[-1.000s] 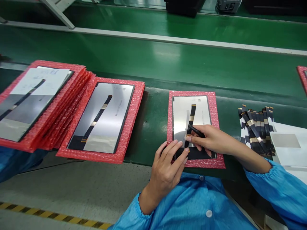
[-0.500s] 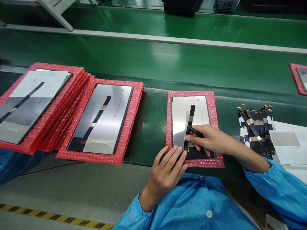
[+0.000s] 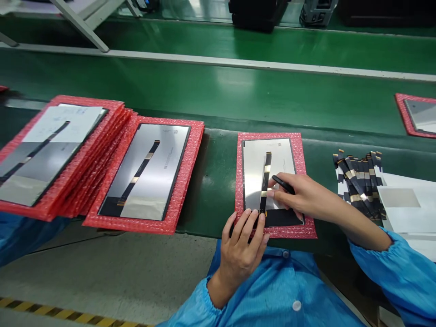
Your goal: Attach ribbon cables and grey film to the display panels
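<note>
An LCD panel (image 3: pixel 251 181), silvery back up, rests on a red bubble-wrap pouch (image 3: pixel 240 168) in front of me. A black flex cable (image 3: pixel 265 179) with gold-coloured bands lies nearly upright along it. My right hand (image 3: pixel 299 195) grips a slim black pen-like tool (image 3: pixel 283 184); its thumb and fingertips are at the cable's middle. Spread across the panel's bottom edge, my left hand (image 3: pixel 242 247) has its fingertips by the cable's lower end, partly covering that end. Whether the fingers press on the connector is hidden.
Left of me are another panel with a cable (image 3: pixel 150 168) and a stack of red pouches (image 3: pixel 98 163) topped by a panel. Several loose flex cables (image 3: pixel 363 181) and white sheets (image 3: pixel 408 195) lie at right. Another pouched panel (image 3: pixel 422 116) is on the green bench (image 3: pixel 306 102).
The flex cable's upper part has swung slightly left and now lies straighter. My right hand has slid a little up along it with the black tool. My left hand stays at the lower end.
</note>
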Available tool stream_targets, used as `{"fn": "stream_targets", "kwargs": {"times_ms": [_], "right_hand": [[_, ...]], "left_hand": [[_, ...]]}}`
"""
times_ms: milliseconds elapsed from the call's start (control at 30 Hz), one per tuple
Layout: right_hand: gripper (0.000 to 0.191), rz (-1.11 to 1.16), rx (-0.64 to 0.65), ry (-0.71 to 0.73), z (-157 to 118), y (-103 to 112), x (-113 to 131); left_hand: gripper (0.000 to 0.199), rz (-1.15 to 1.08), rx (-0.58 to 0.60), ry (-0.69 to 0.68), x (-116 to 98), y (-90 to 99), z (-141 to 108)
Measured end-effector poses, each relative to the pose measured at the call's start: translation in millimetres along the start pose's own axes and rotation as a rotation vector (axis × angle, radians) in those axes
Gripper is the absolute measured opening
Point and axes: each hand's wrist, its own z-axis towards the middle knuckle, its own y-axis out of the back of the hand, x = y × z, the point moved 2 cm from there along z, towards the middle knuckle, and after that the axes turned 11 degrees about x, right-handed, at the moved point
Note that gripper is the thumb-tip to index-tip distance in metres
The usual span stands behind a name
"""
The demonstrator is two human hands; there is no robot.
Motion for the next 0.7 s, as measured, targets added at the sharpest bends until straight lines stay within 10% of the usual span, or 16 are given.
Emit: {"fn": "stream_targets", "kwargs": {"times_ms": [133, 400, 700], "right_hand": [[0.026, -0.204, -0.223, 0.053, -23, 7, 14], [0.031, -0.077, -0.217, 0.137, -74, -21, 29], [0.043, 0.593, -0.435, 0.079, -124, -56, -61]], "left_hand": [[0.067, -0.001, -0.030, 0.002, 4, -2.2, -2], [0.066, 0.015, -0.180, -0.040, 7, -2.9, 5], [0.056, -0.017, -0.411, -0.177, 37, -27.8, 6]]}}
